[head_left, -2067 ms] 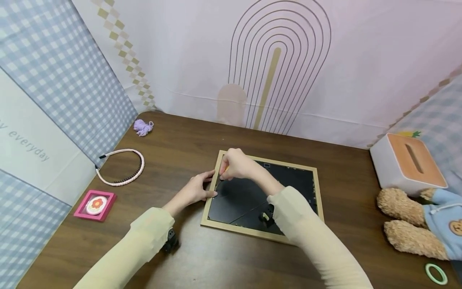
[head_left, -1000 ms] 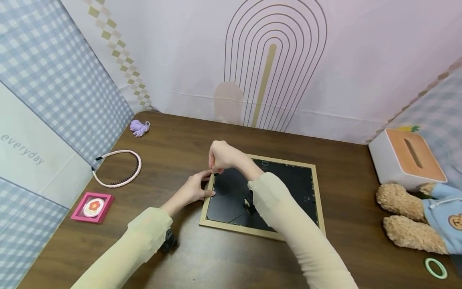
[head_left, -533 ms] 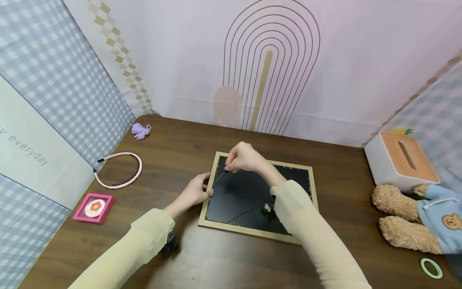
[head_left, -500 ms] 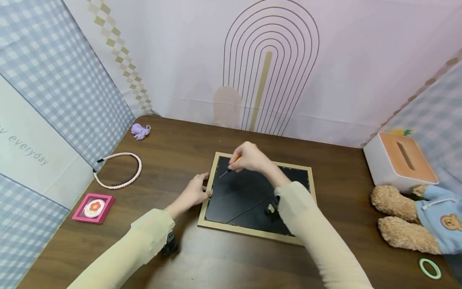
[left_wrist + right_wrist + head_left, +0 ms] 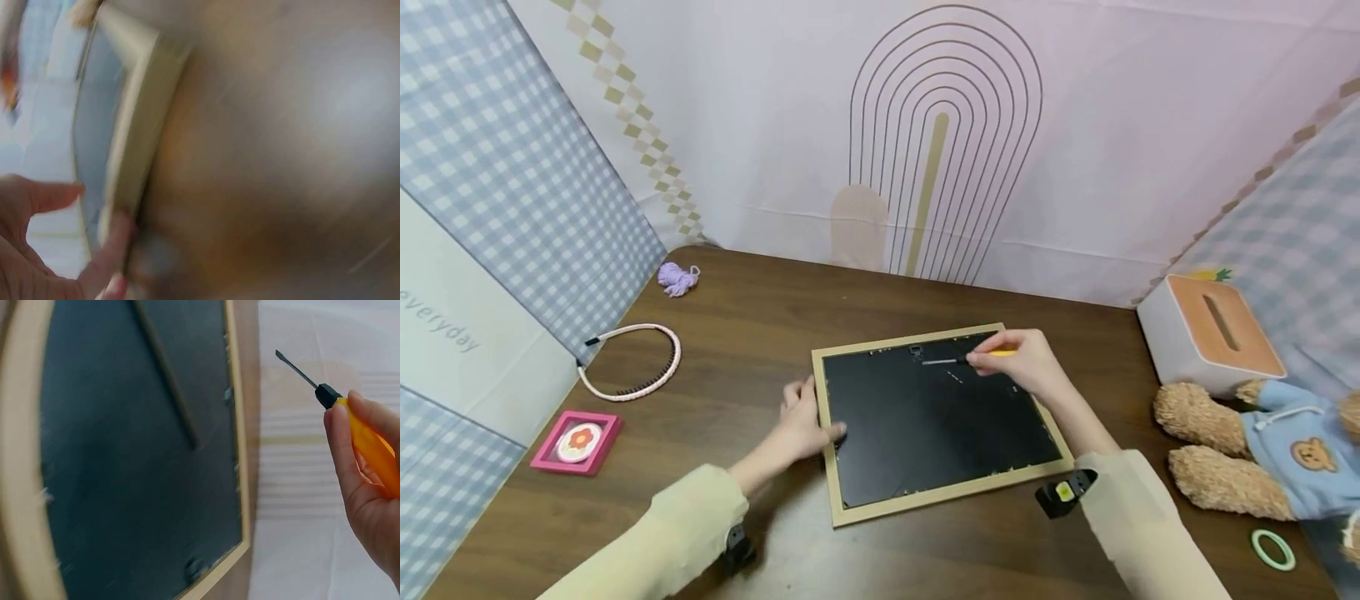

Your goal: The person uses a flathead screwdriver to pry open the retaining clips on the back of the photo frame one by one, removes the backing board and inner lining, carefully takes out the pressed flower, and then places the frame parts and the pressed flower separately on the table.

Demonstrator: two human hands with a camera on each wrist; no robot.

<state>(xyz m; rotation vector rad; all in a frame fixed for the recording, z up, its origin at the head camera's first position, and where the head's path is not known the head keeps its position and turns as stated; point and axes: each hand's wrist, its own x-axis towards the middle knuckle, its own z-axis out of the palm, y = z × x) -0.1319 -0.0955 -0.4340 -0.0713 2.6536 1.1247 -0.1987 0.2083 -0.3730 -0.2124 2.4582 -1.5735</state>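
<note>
A picture frame (image 5: pixel 953 493) with a light wooden border and black backing (image 5: pixel 917 433) lies face down on the brown table. My left hand (image 5: pixel 800 427) holds its left edge, thumb over the border and fingers along the outer side. In the left wrist view the frame's corner (image 5: pixel 140 119) is blurred beside those fingers. My right hand (image 5: pixel 1026 362) pinches a yellow-handled screwdriver (image 5: pixel 372 453) above the backing, its flat tip (image 5: pixel 279 356) pointing left in the head view. A dark strip (image 5: pixel 165 375) crosses the backing in the right wrist view. Small metal tabs line the border's inner edge.
On the left lie purple yarn (image 5: pixel 677 279), a headband (image 5: pixel 672 367) and a pink box (image 5: pixel 576 443). To the right stand a white tissue box (image 5: pixel 1172 342) with a wooden lid, a teddy bear (image 5: pixel 1277 450) and a green ring (image 5: pixel 1273 550). A printed cloth (image 5: pixel 760 125) hangs behind.
The picture frame has turned counterclockwise, its right side swinging away. My right hand has lifted the screwdriver from the frame's left edge and moved right. The left hand stays at that edge.
</note>
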